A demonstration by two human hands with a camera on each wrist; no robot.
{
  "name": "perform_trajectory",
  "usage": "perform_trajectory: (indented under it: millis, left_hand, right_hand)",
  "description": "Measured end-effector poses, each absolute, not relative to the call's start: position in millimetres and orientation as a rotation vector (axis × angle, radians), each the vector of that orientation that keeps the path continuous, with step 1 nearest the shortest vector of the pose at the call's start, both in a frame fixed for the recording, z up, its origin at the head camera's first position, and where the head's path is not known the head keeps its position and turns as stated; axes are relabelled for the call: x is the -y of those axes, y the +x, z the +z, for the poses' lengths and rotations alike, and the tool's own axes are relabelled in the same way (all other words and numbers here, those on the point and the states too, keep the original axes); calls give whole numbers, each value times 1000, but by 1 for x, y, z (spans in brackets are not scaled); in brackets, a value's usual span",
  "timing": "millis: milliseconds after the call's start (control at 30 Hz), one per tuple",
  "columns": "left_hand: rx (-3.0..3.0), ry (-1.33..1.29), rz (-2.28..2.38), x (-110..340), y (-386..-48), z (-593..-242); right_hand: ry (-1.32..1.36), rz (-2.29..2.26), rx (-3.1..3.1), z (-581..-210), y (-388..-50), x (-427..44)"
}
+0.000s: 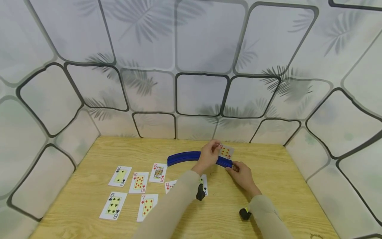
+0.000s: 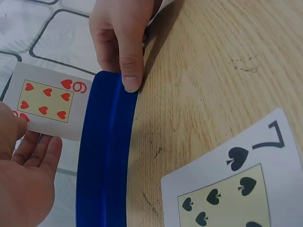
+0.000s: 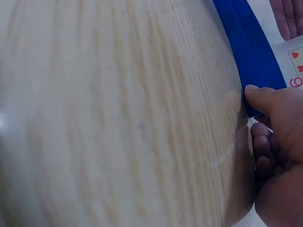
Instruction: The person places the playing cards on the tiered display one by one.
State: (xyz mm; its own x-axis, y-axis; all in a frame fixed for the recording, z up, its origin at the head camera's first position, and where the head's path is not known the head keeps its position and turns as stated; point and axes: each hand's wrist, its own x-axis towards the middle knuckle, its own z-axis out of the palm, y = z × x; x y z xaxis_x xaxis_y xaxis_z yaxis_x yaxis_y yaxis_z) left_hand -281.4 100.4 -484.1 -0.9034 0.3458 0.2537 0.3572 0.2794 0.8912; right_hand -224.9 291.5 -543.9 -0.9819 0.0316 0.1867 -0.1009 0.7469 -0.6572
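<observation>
A patterned wall [image 1: 203,93] rises behind the wooden counter [image 1: 283,186]. Two pale sleeves [image 1: 176,199] reach over the counter. The curved blue rack [image 1: 183,156] sits toward its far side. The hands are near each other but apart: the right hand [image 1: 241,176] grips the rack's right end with its thumb on the near side, and the left hand [image 1: 209,154] pinches the six of hearts [image 1: 225,151] near a corner, just behind the rack; whether card and rack touch, I cannot tell. Face up on the counter lie the two [image 1: 120,176], ten [image 1: 139,182], king [image 1: 158,173], black six [image 1: 113,205], red seven [image 1: 147,206], partly hidden queen [image 1: 169,186] and seven of spades [image 2: 236,179].
</observation>
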Motion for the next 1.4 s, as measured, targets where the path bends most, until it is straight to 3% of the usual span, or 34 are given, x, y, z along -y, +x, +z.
perform_trajectory:
  millis: [1400]
  left_hand:
    - [2571,-666,-1705,-104,-284,-496]
  right_hand:
    - [28,1075,2776,-545,-228,-292]
